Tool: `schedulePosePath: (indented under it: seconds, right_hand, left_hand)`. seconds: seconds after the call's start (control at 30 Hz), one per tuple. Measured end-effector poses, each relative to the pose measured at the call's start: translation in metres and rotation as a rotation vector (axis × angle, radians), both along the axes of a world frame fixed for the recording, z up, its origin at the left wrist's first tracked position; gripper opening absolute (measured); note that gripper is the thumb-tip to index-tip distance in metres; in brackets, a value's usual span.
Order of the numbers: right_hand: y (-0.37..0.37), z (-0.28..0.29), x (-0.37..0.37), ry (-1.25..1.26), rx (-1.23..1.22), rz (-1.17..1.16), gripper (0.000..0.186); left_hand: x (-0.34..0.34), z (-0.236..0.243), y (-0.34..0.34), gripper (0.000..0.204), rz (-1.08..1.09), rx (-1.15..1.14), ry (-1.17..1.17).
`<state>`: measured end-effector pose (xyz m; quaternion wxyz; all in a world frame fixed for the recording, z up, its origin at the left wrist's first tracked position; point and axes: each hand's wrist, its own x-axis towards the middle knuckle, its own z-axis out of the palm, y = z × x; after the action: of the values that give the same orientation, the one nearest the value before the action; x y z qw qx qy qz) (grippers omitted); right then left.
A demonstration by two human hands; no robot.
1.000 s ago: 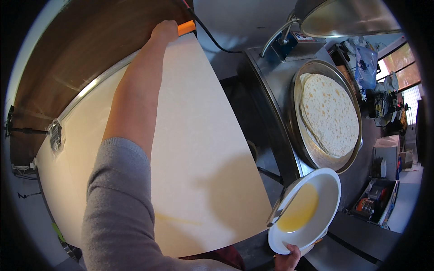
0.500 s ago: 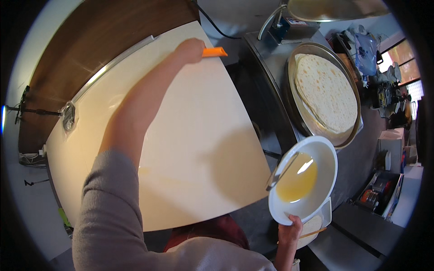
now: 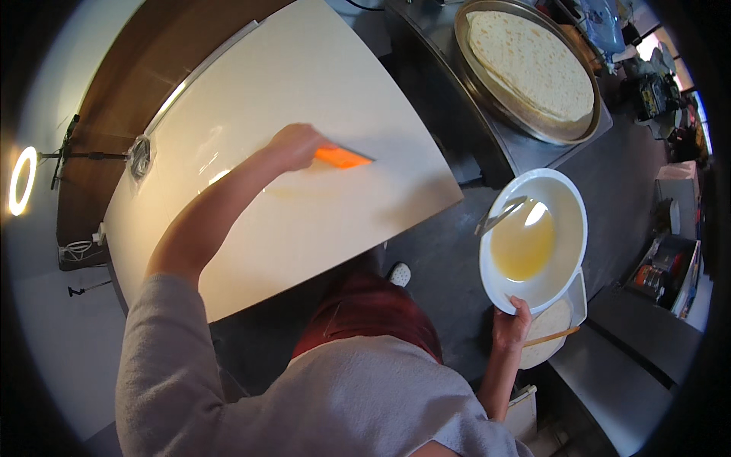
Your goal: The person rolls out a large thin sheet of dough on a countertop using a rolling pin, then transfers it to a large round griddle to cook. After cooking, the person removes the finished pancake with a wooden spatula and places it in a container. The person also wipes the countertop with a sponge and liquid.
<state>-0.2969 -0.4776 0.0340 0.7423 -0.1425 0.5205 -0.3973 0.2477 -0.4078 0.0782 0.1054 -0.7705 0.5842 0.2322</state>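
Note:
My left hand (image 3: 295, 146) is closed on an orange scraper (image 3: 340, 156) at the middle of the pale work surface (image 3: 297, 76). Light glints off wet-looking streaks beside that wrist. At lower right, my right hand (image 3: 511, 324) grips the rim of a white bowl (image 3: 566, 236) containing yellow liquid (image 3: 522, 255). Across the bowl's left rim rests a metal utensil (image 3: 495, 218). Just below this bowl lies a container (image 3: 577, 297) with a pale round item and a wooden stick (image 3: 551, 336).
A round steel pan (image 3: 586, 68) of stacked flatbreads (image 3: 529, 61) sits on a metal counter at upper right. A lit ring lamp (image 3: 23, 180) on an arm stands at the left. A crate of items (image 3: 660, 274) is at far right. My legs are below the board.
My left hand and scraper have come down from the board's far edge to its middle. The bowl has risen in the view as more of my body shows.

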Motion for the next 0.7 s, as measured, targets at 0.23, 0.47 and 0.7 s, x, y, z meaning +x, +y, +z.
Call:
schedulePosePath:
  seconds: [0.23, 0.47, 0.7]
  right_hand:
    - [0.030, -0.004, -0.044, -0.044, -0.061, -0.078, 0.049]
    - [0.056, -0.019, -0.073, -0.034, -0.062, -0.149, 0.049]
    - [0.091, -0.002, -0.070, -0.042, -0.004, -0.310, 0.058]
  left_hand:
    - [-0.015, 0.005, 0.151, 0.059, 0.060, 0.041, 0.035]
    - [0.007, -0.001, 0.122, 0.026, 0.294, -0.284, 0.023]
    - [0.066, -0.031, -0.014, 0.026, 0.562, -0.340, -0.125]
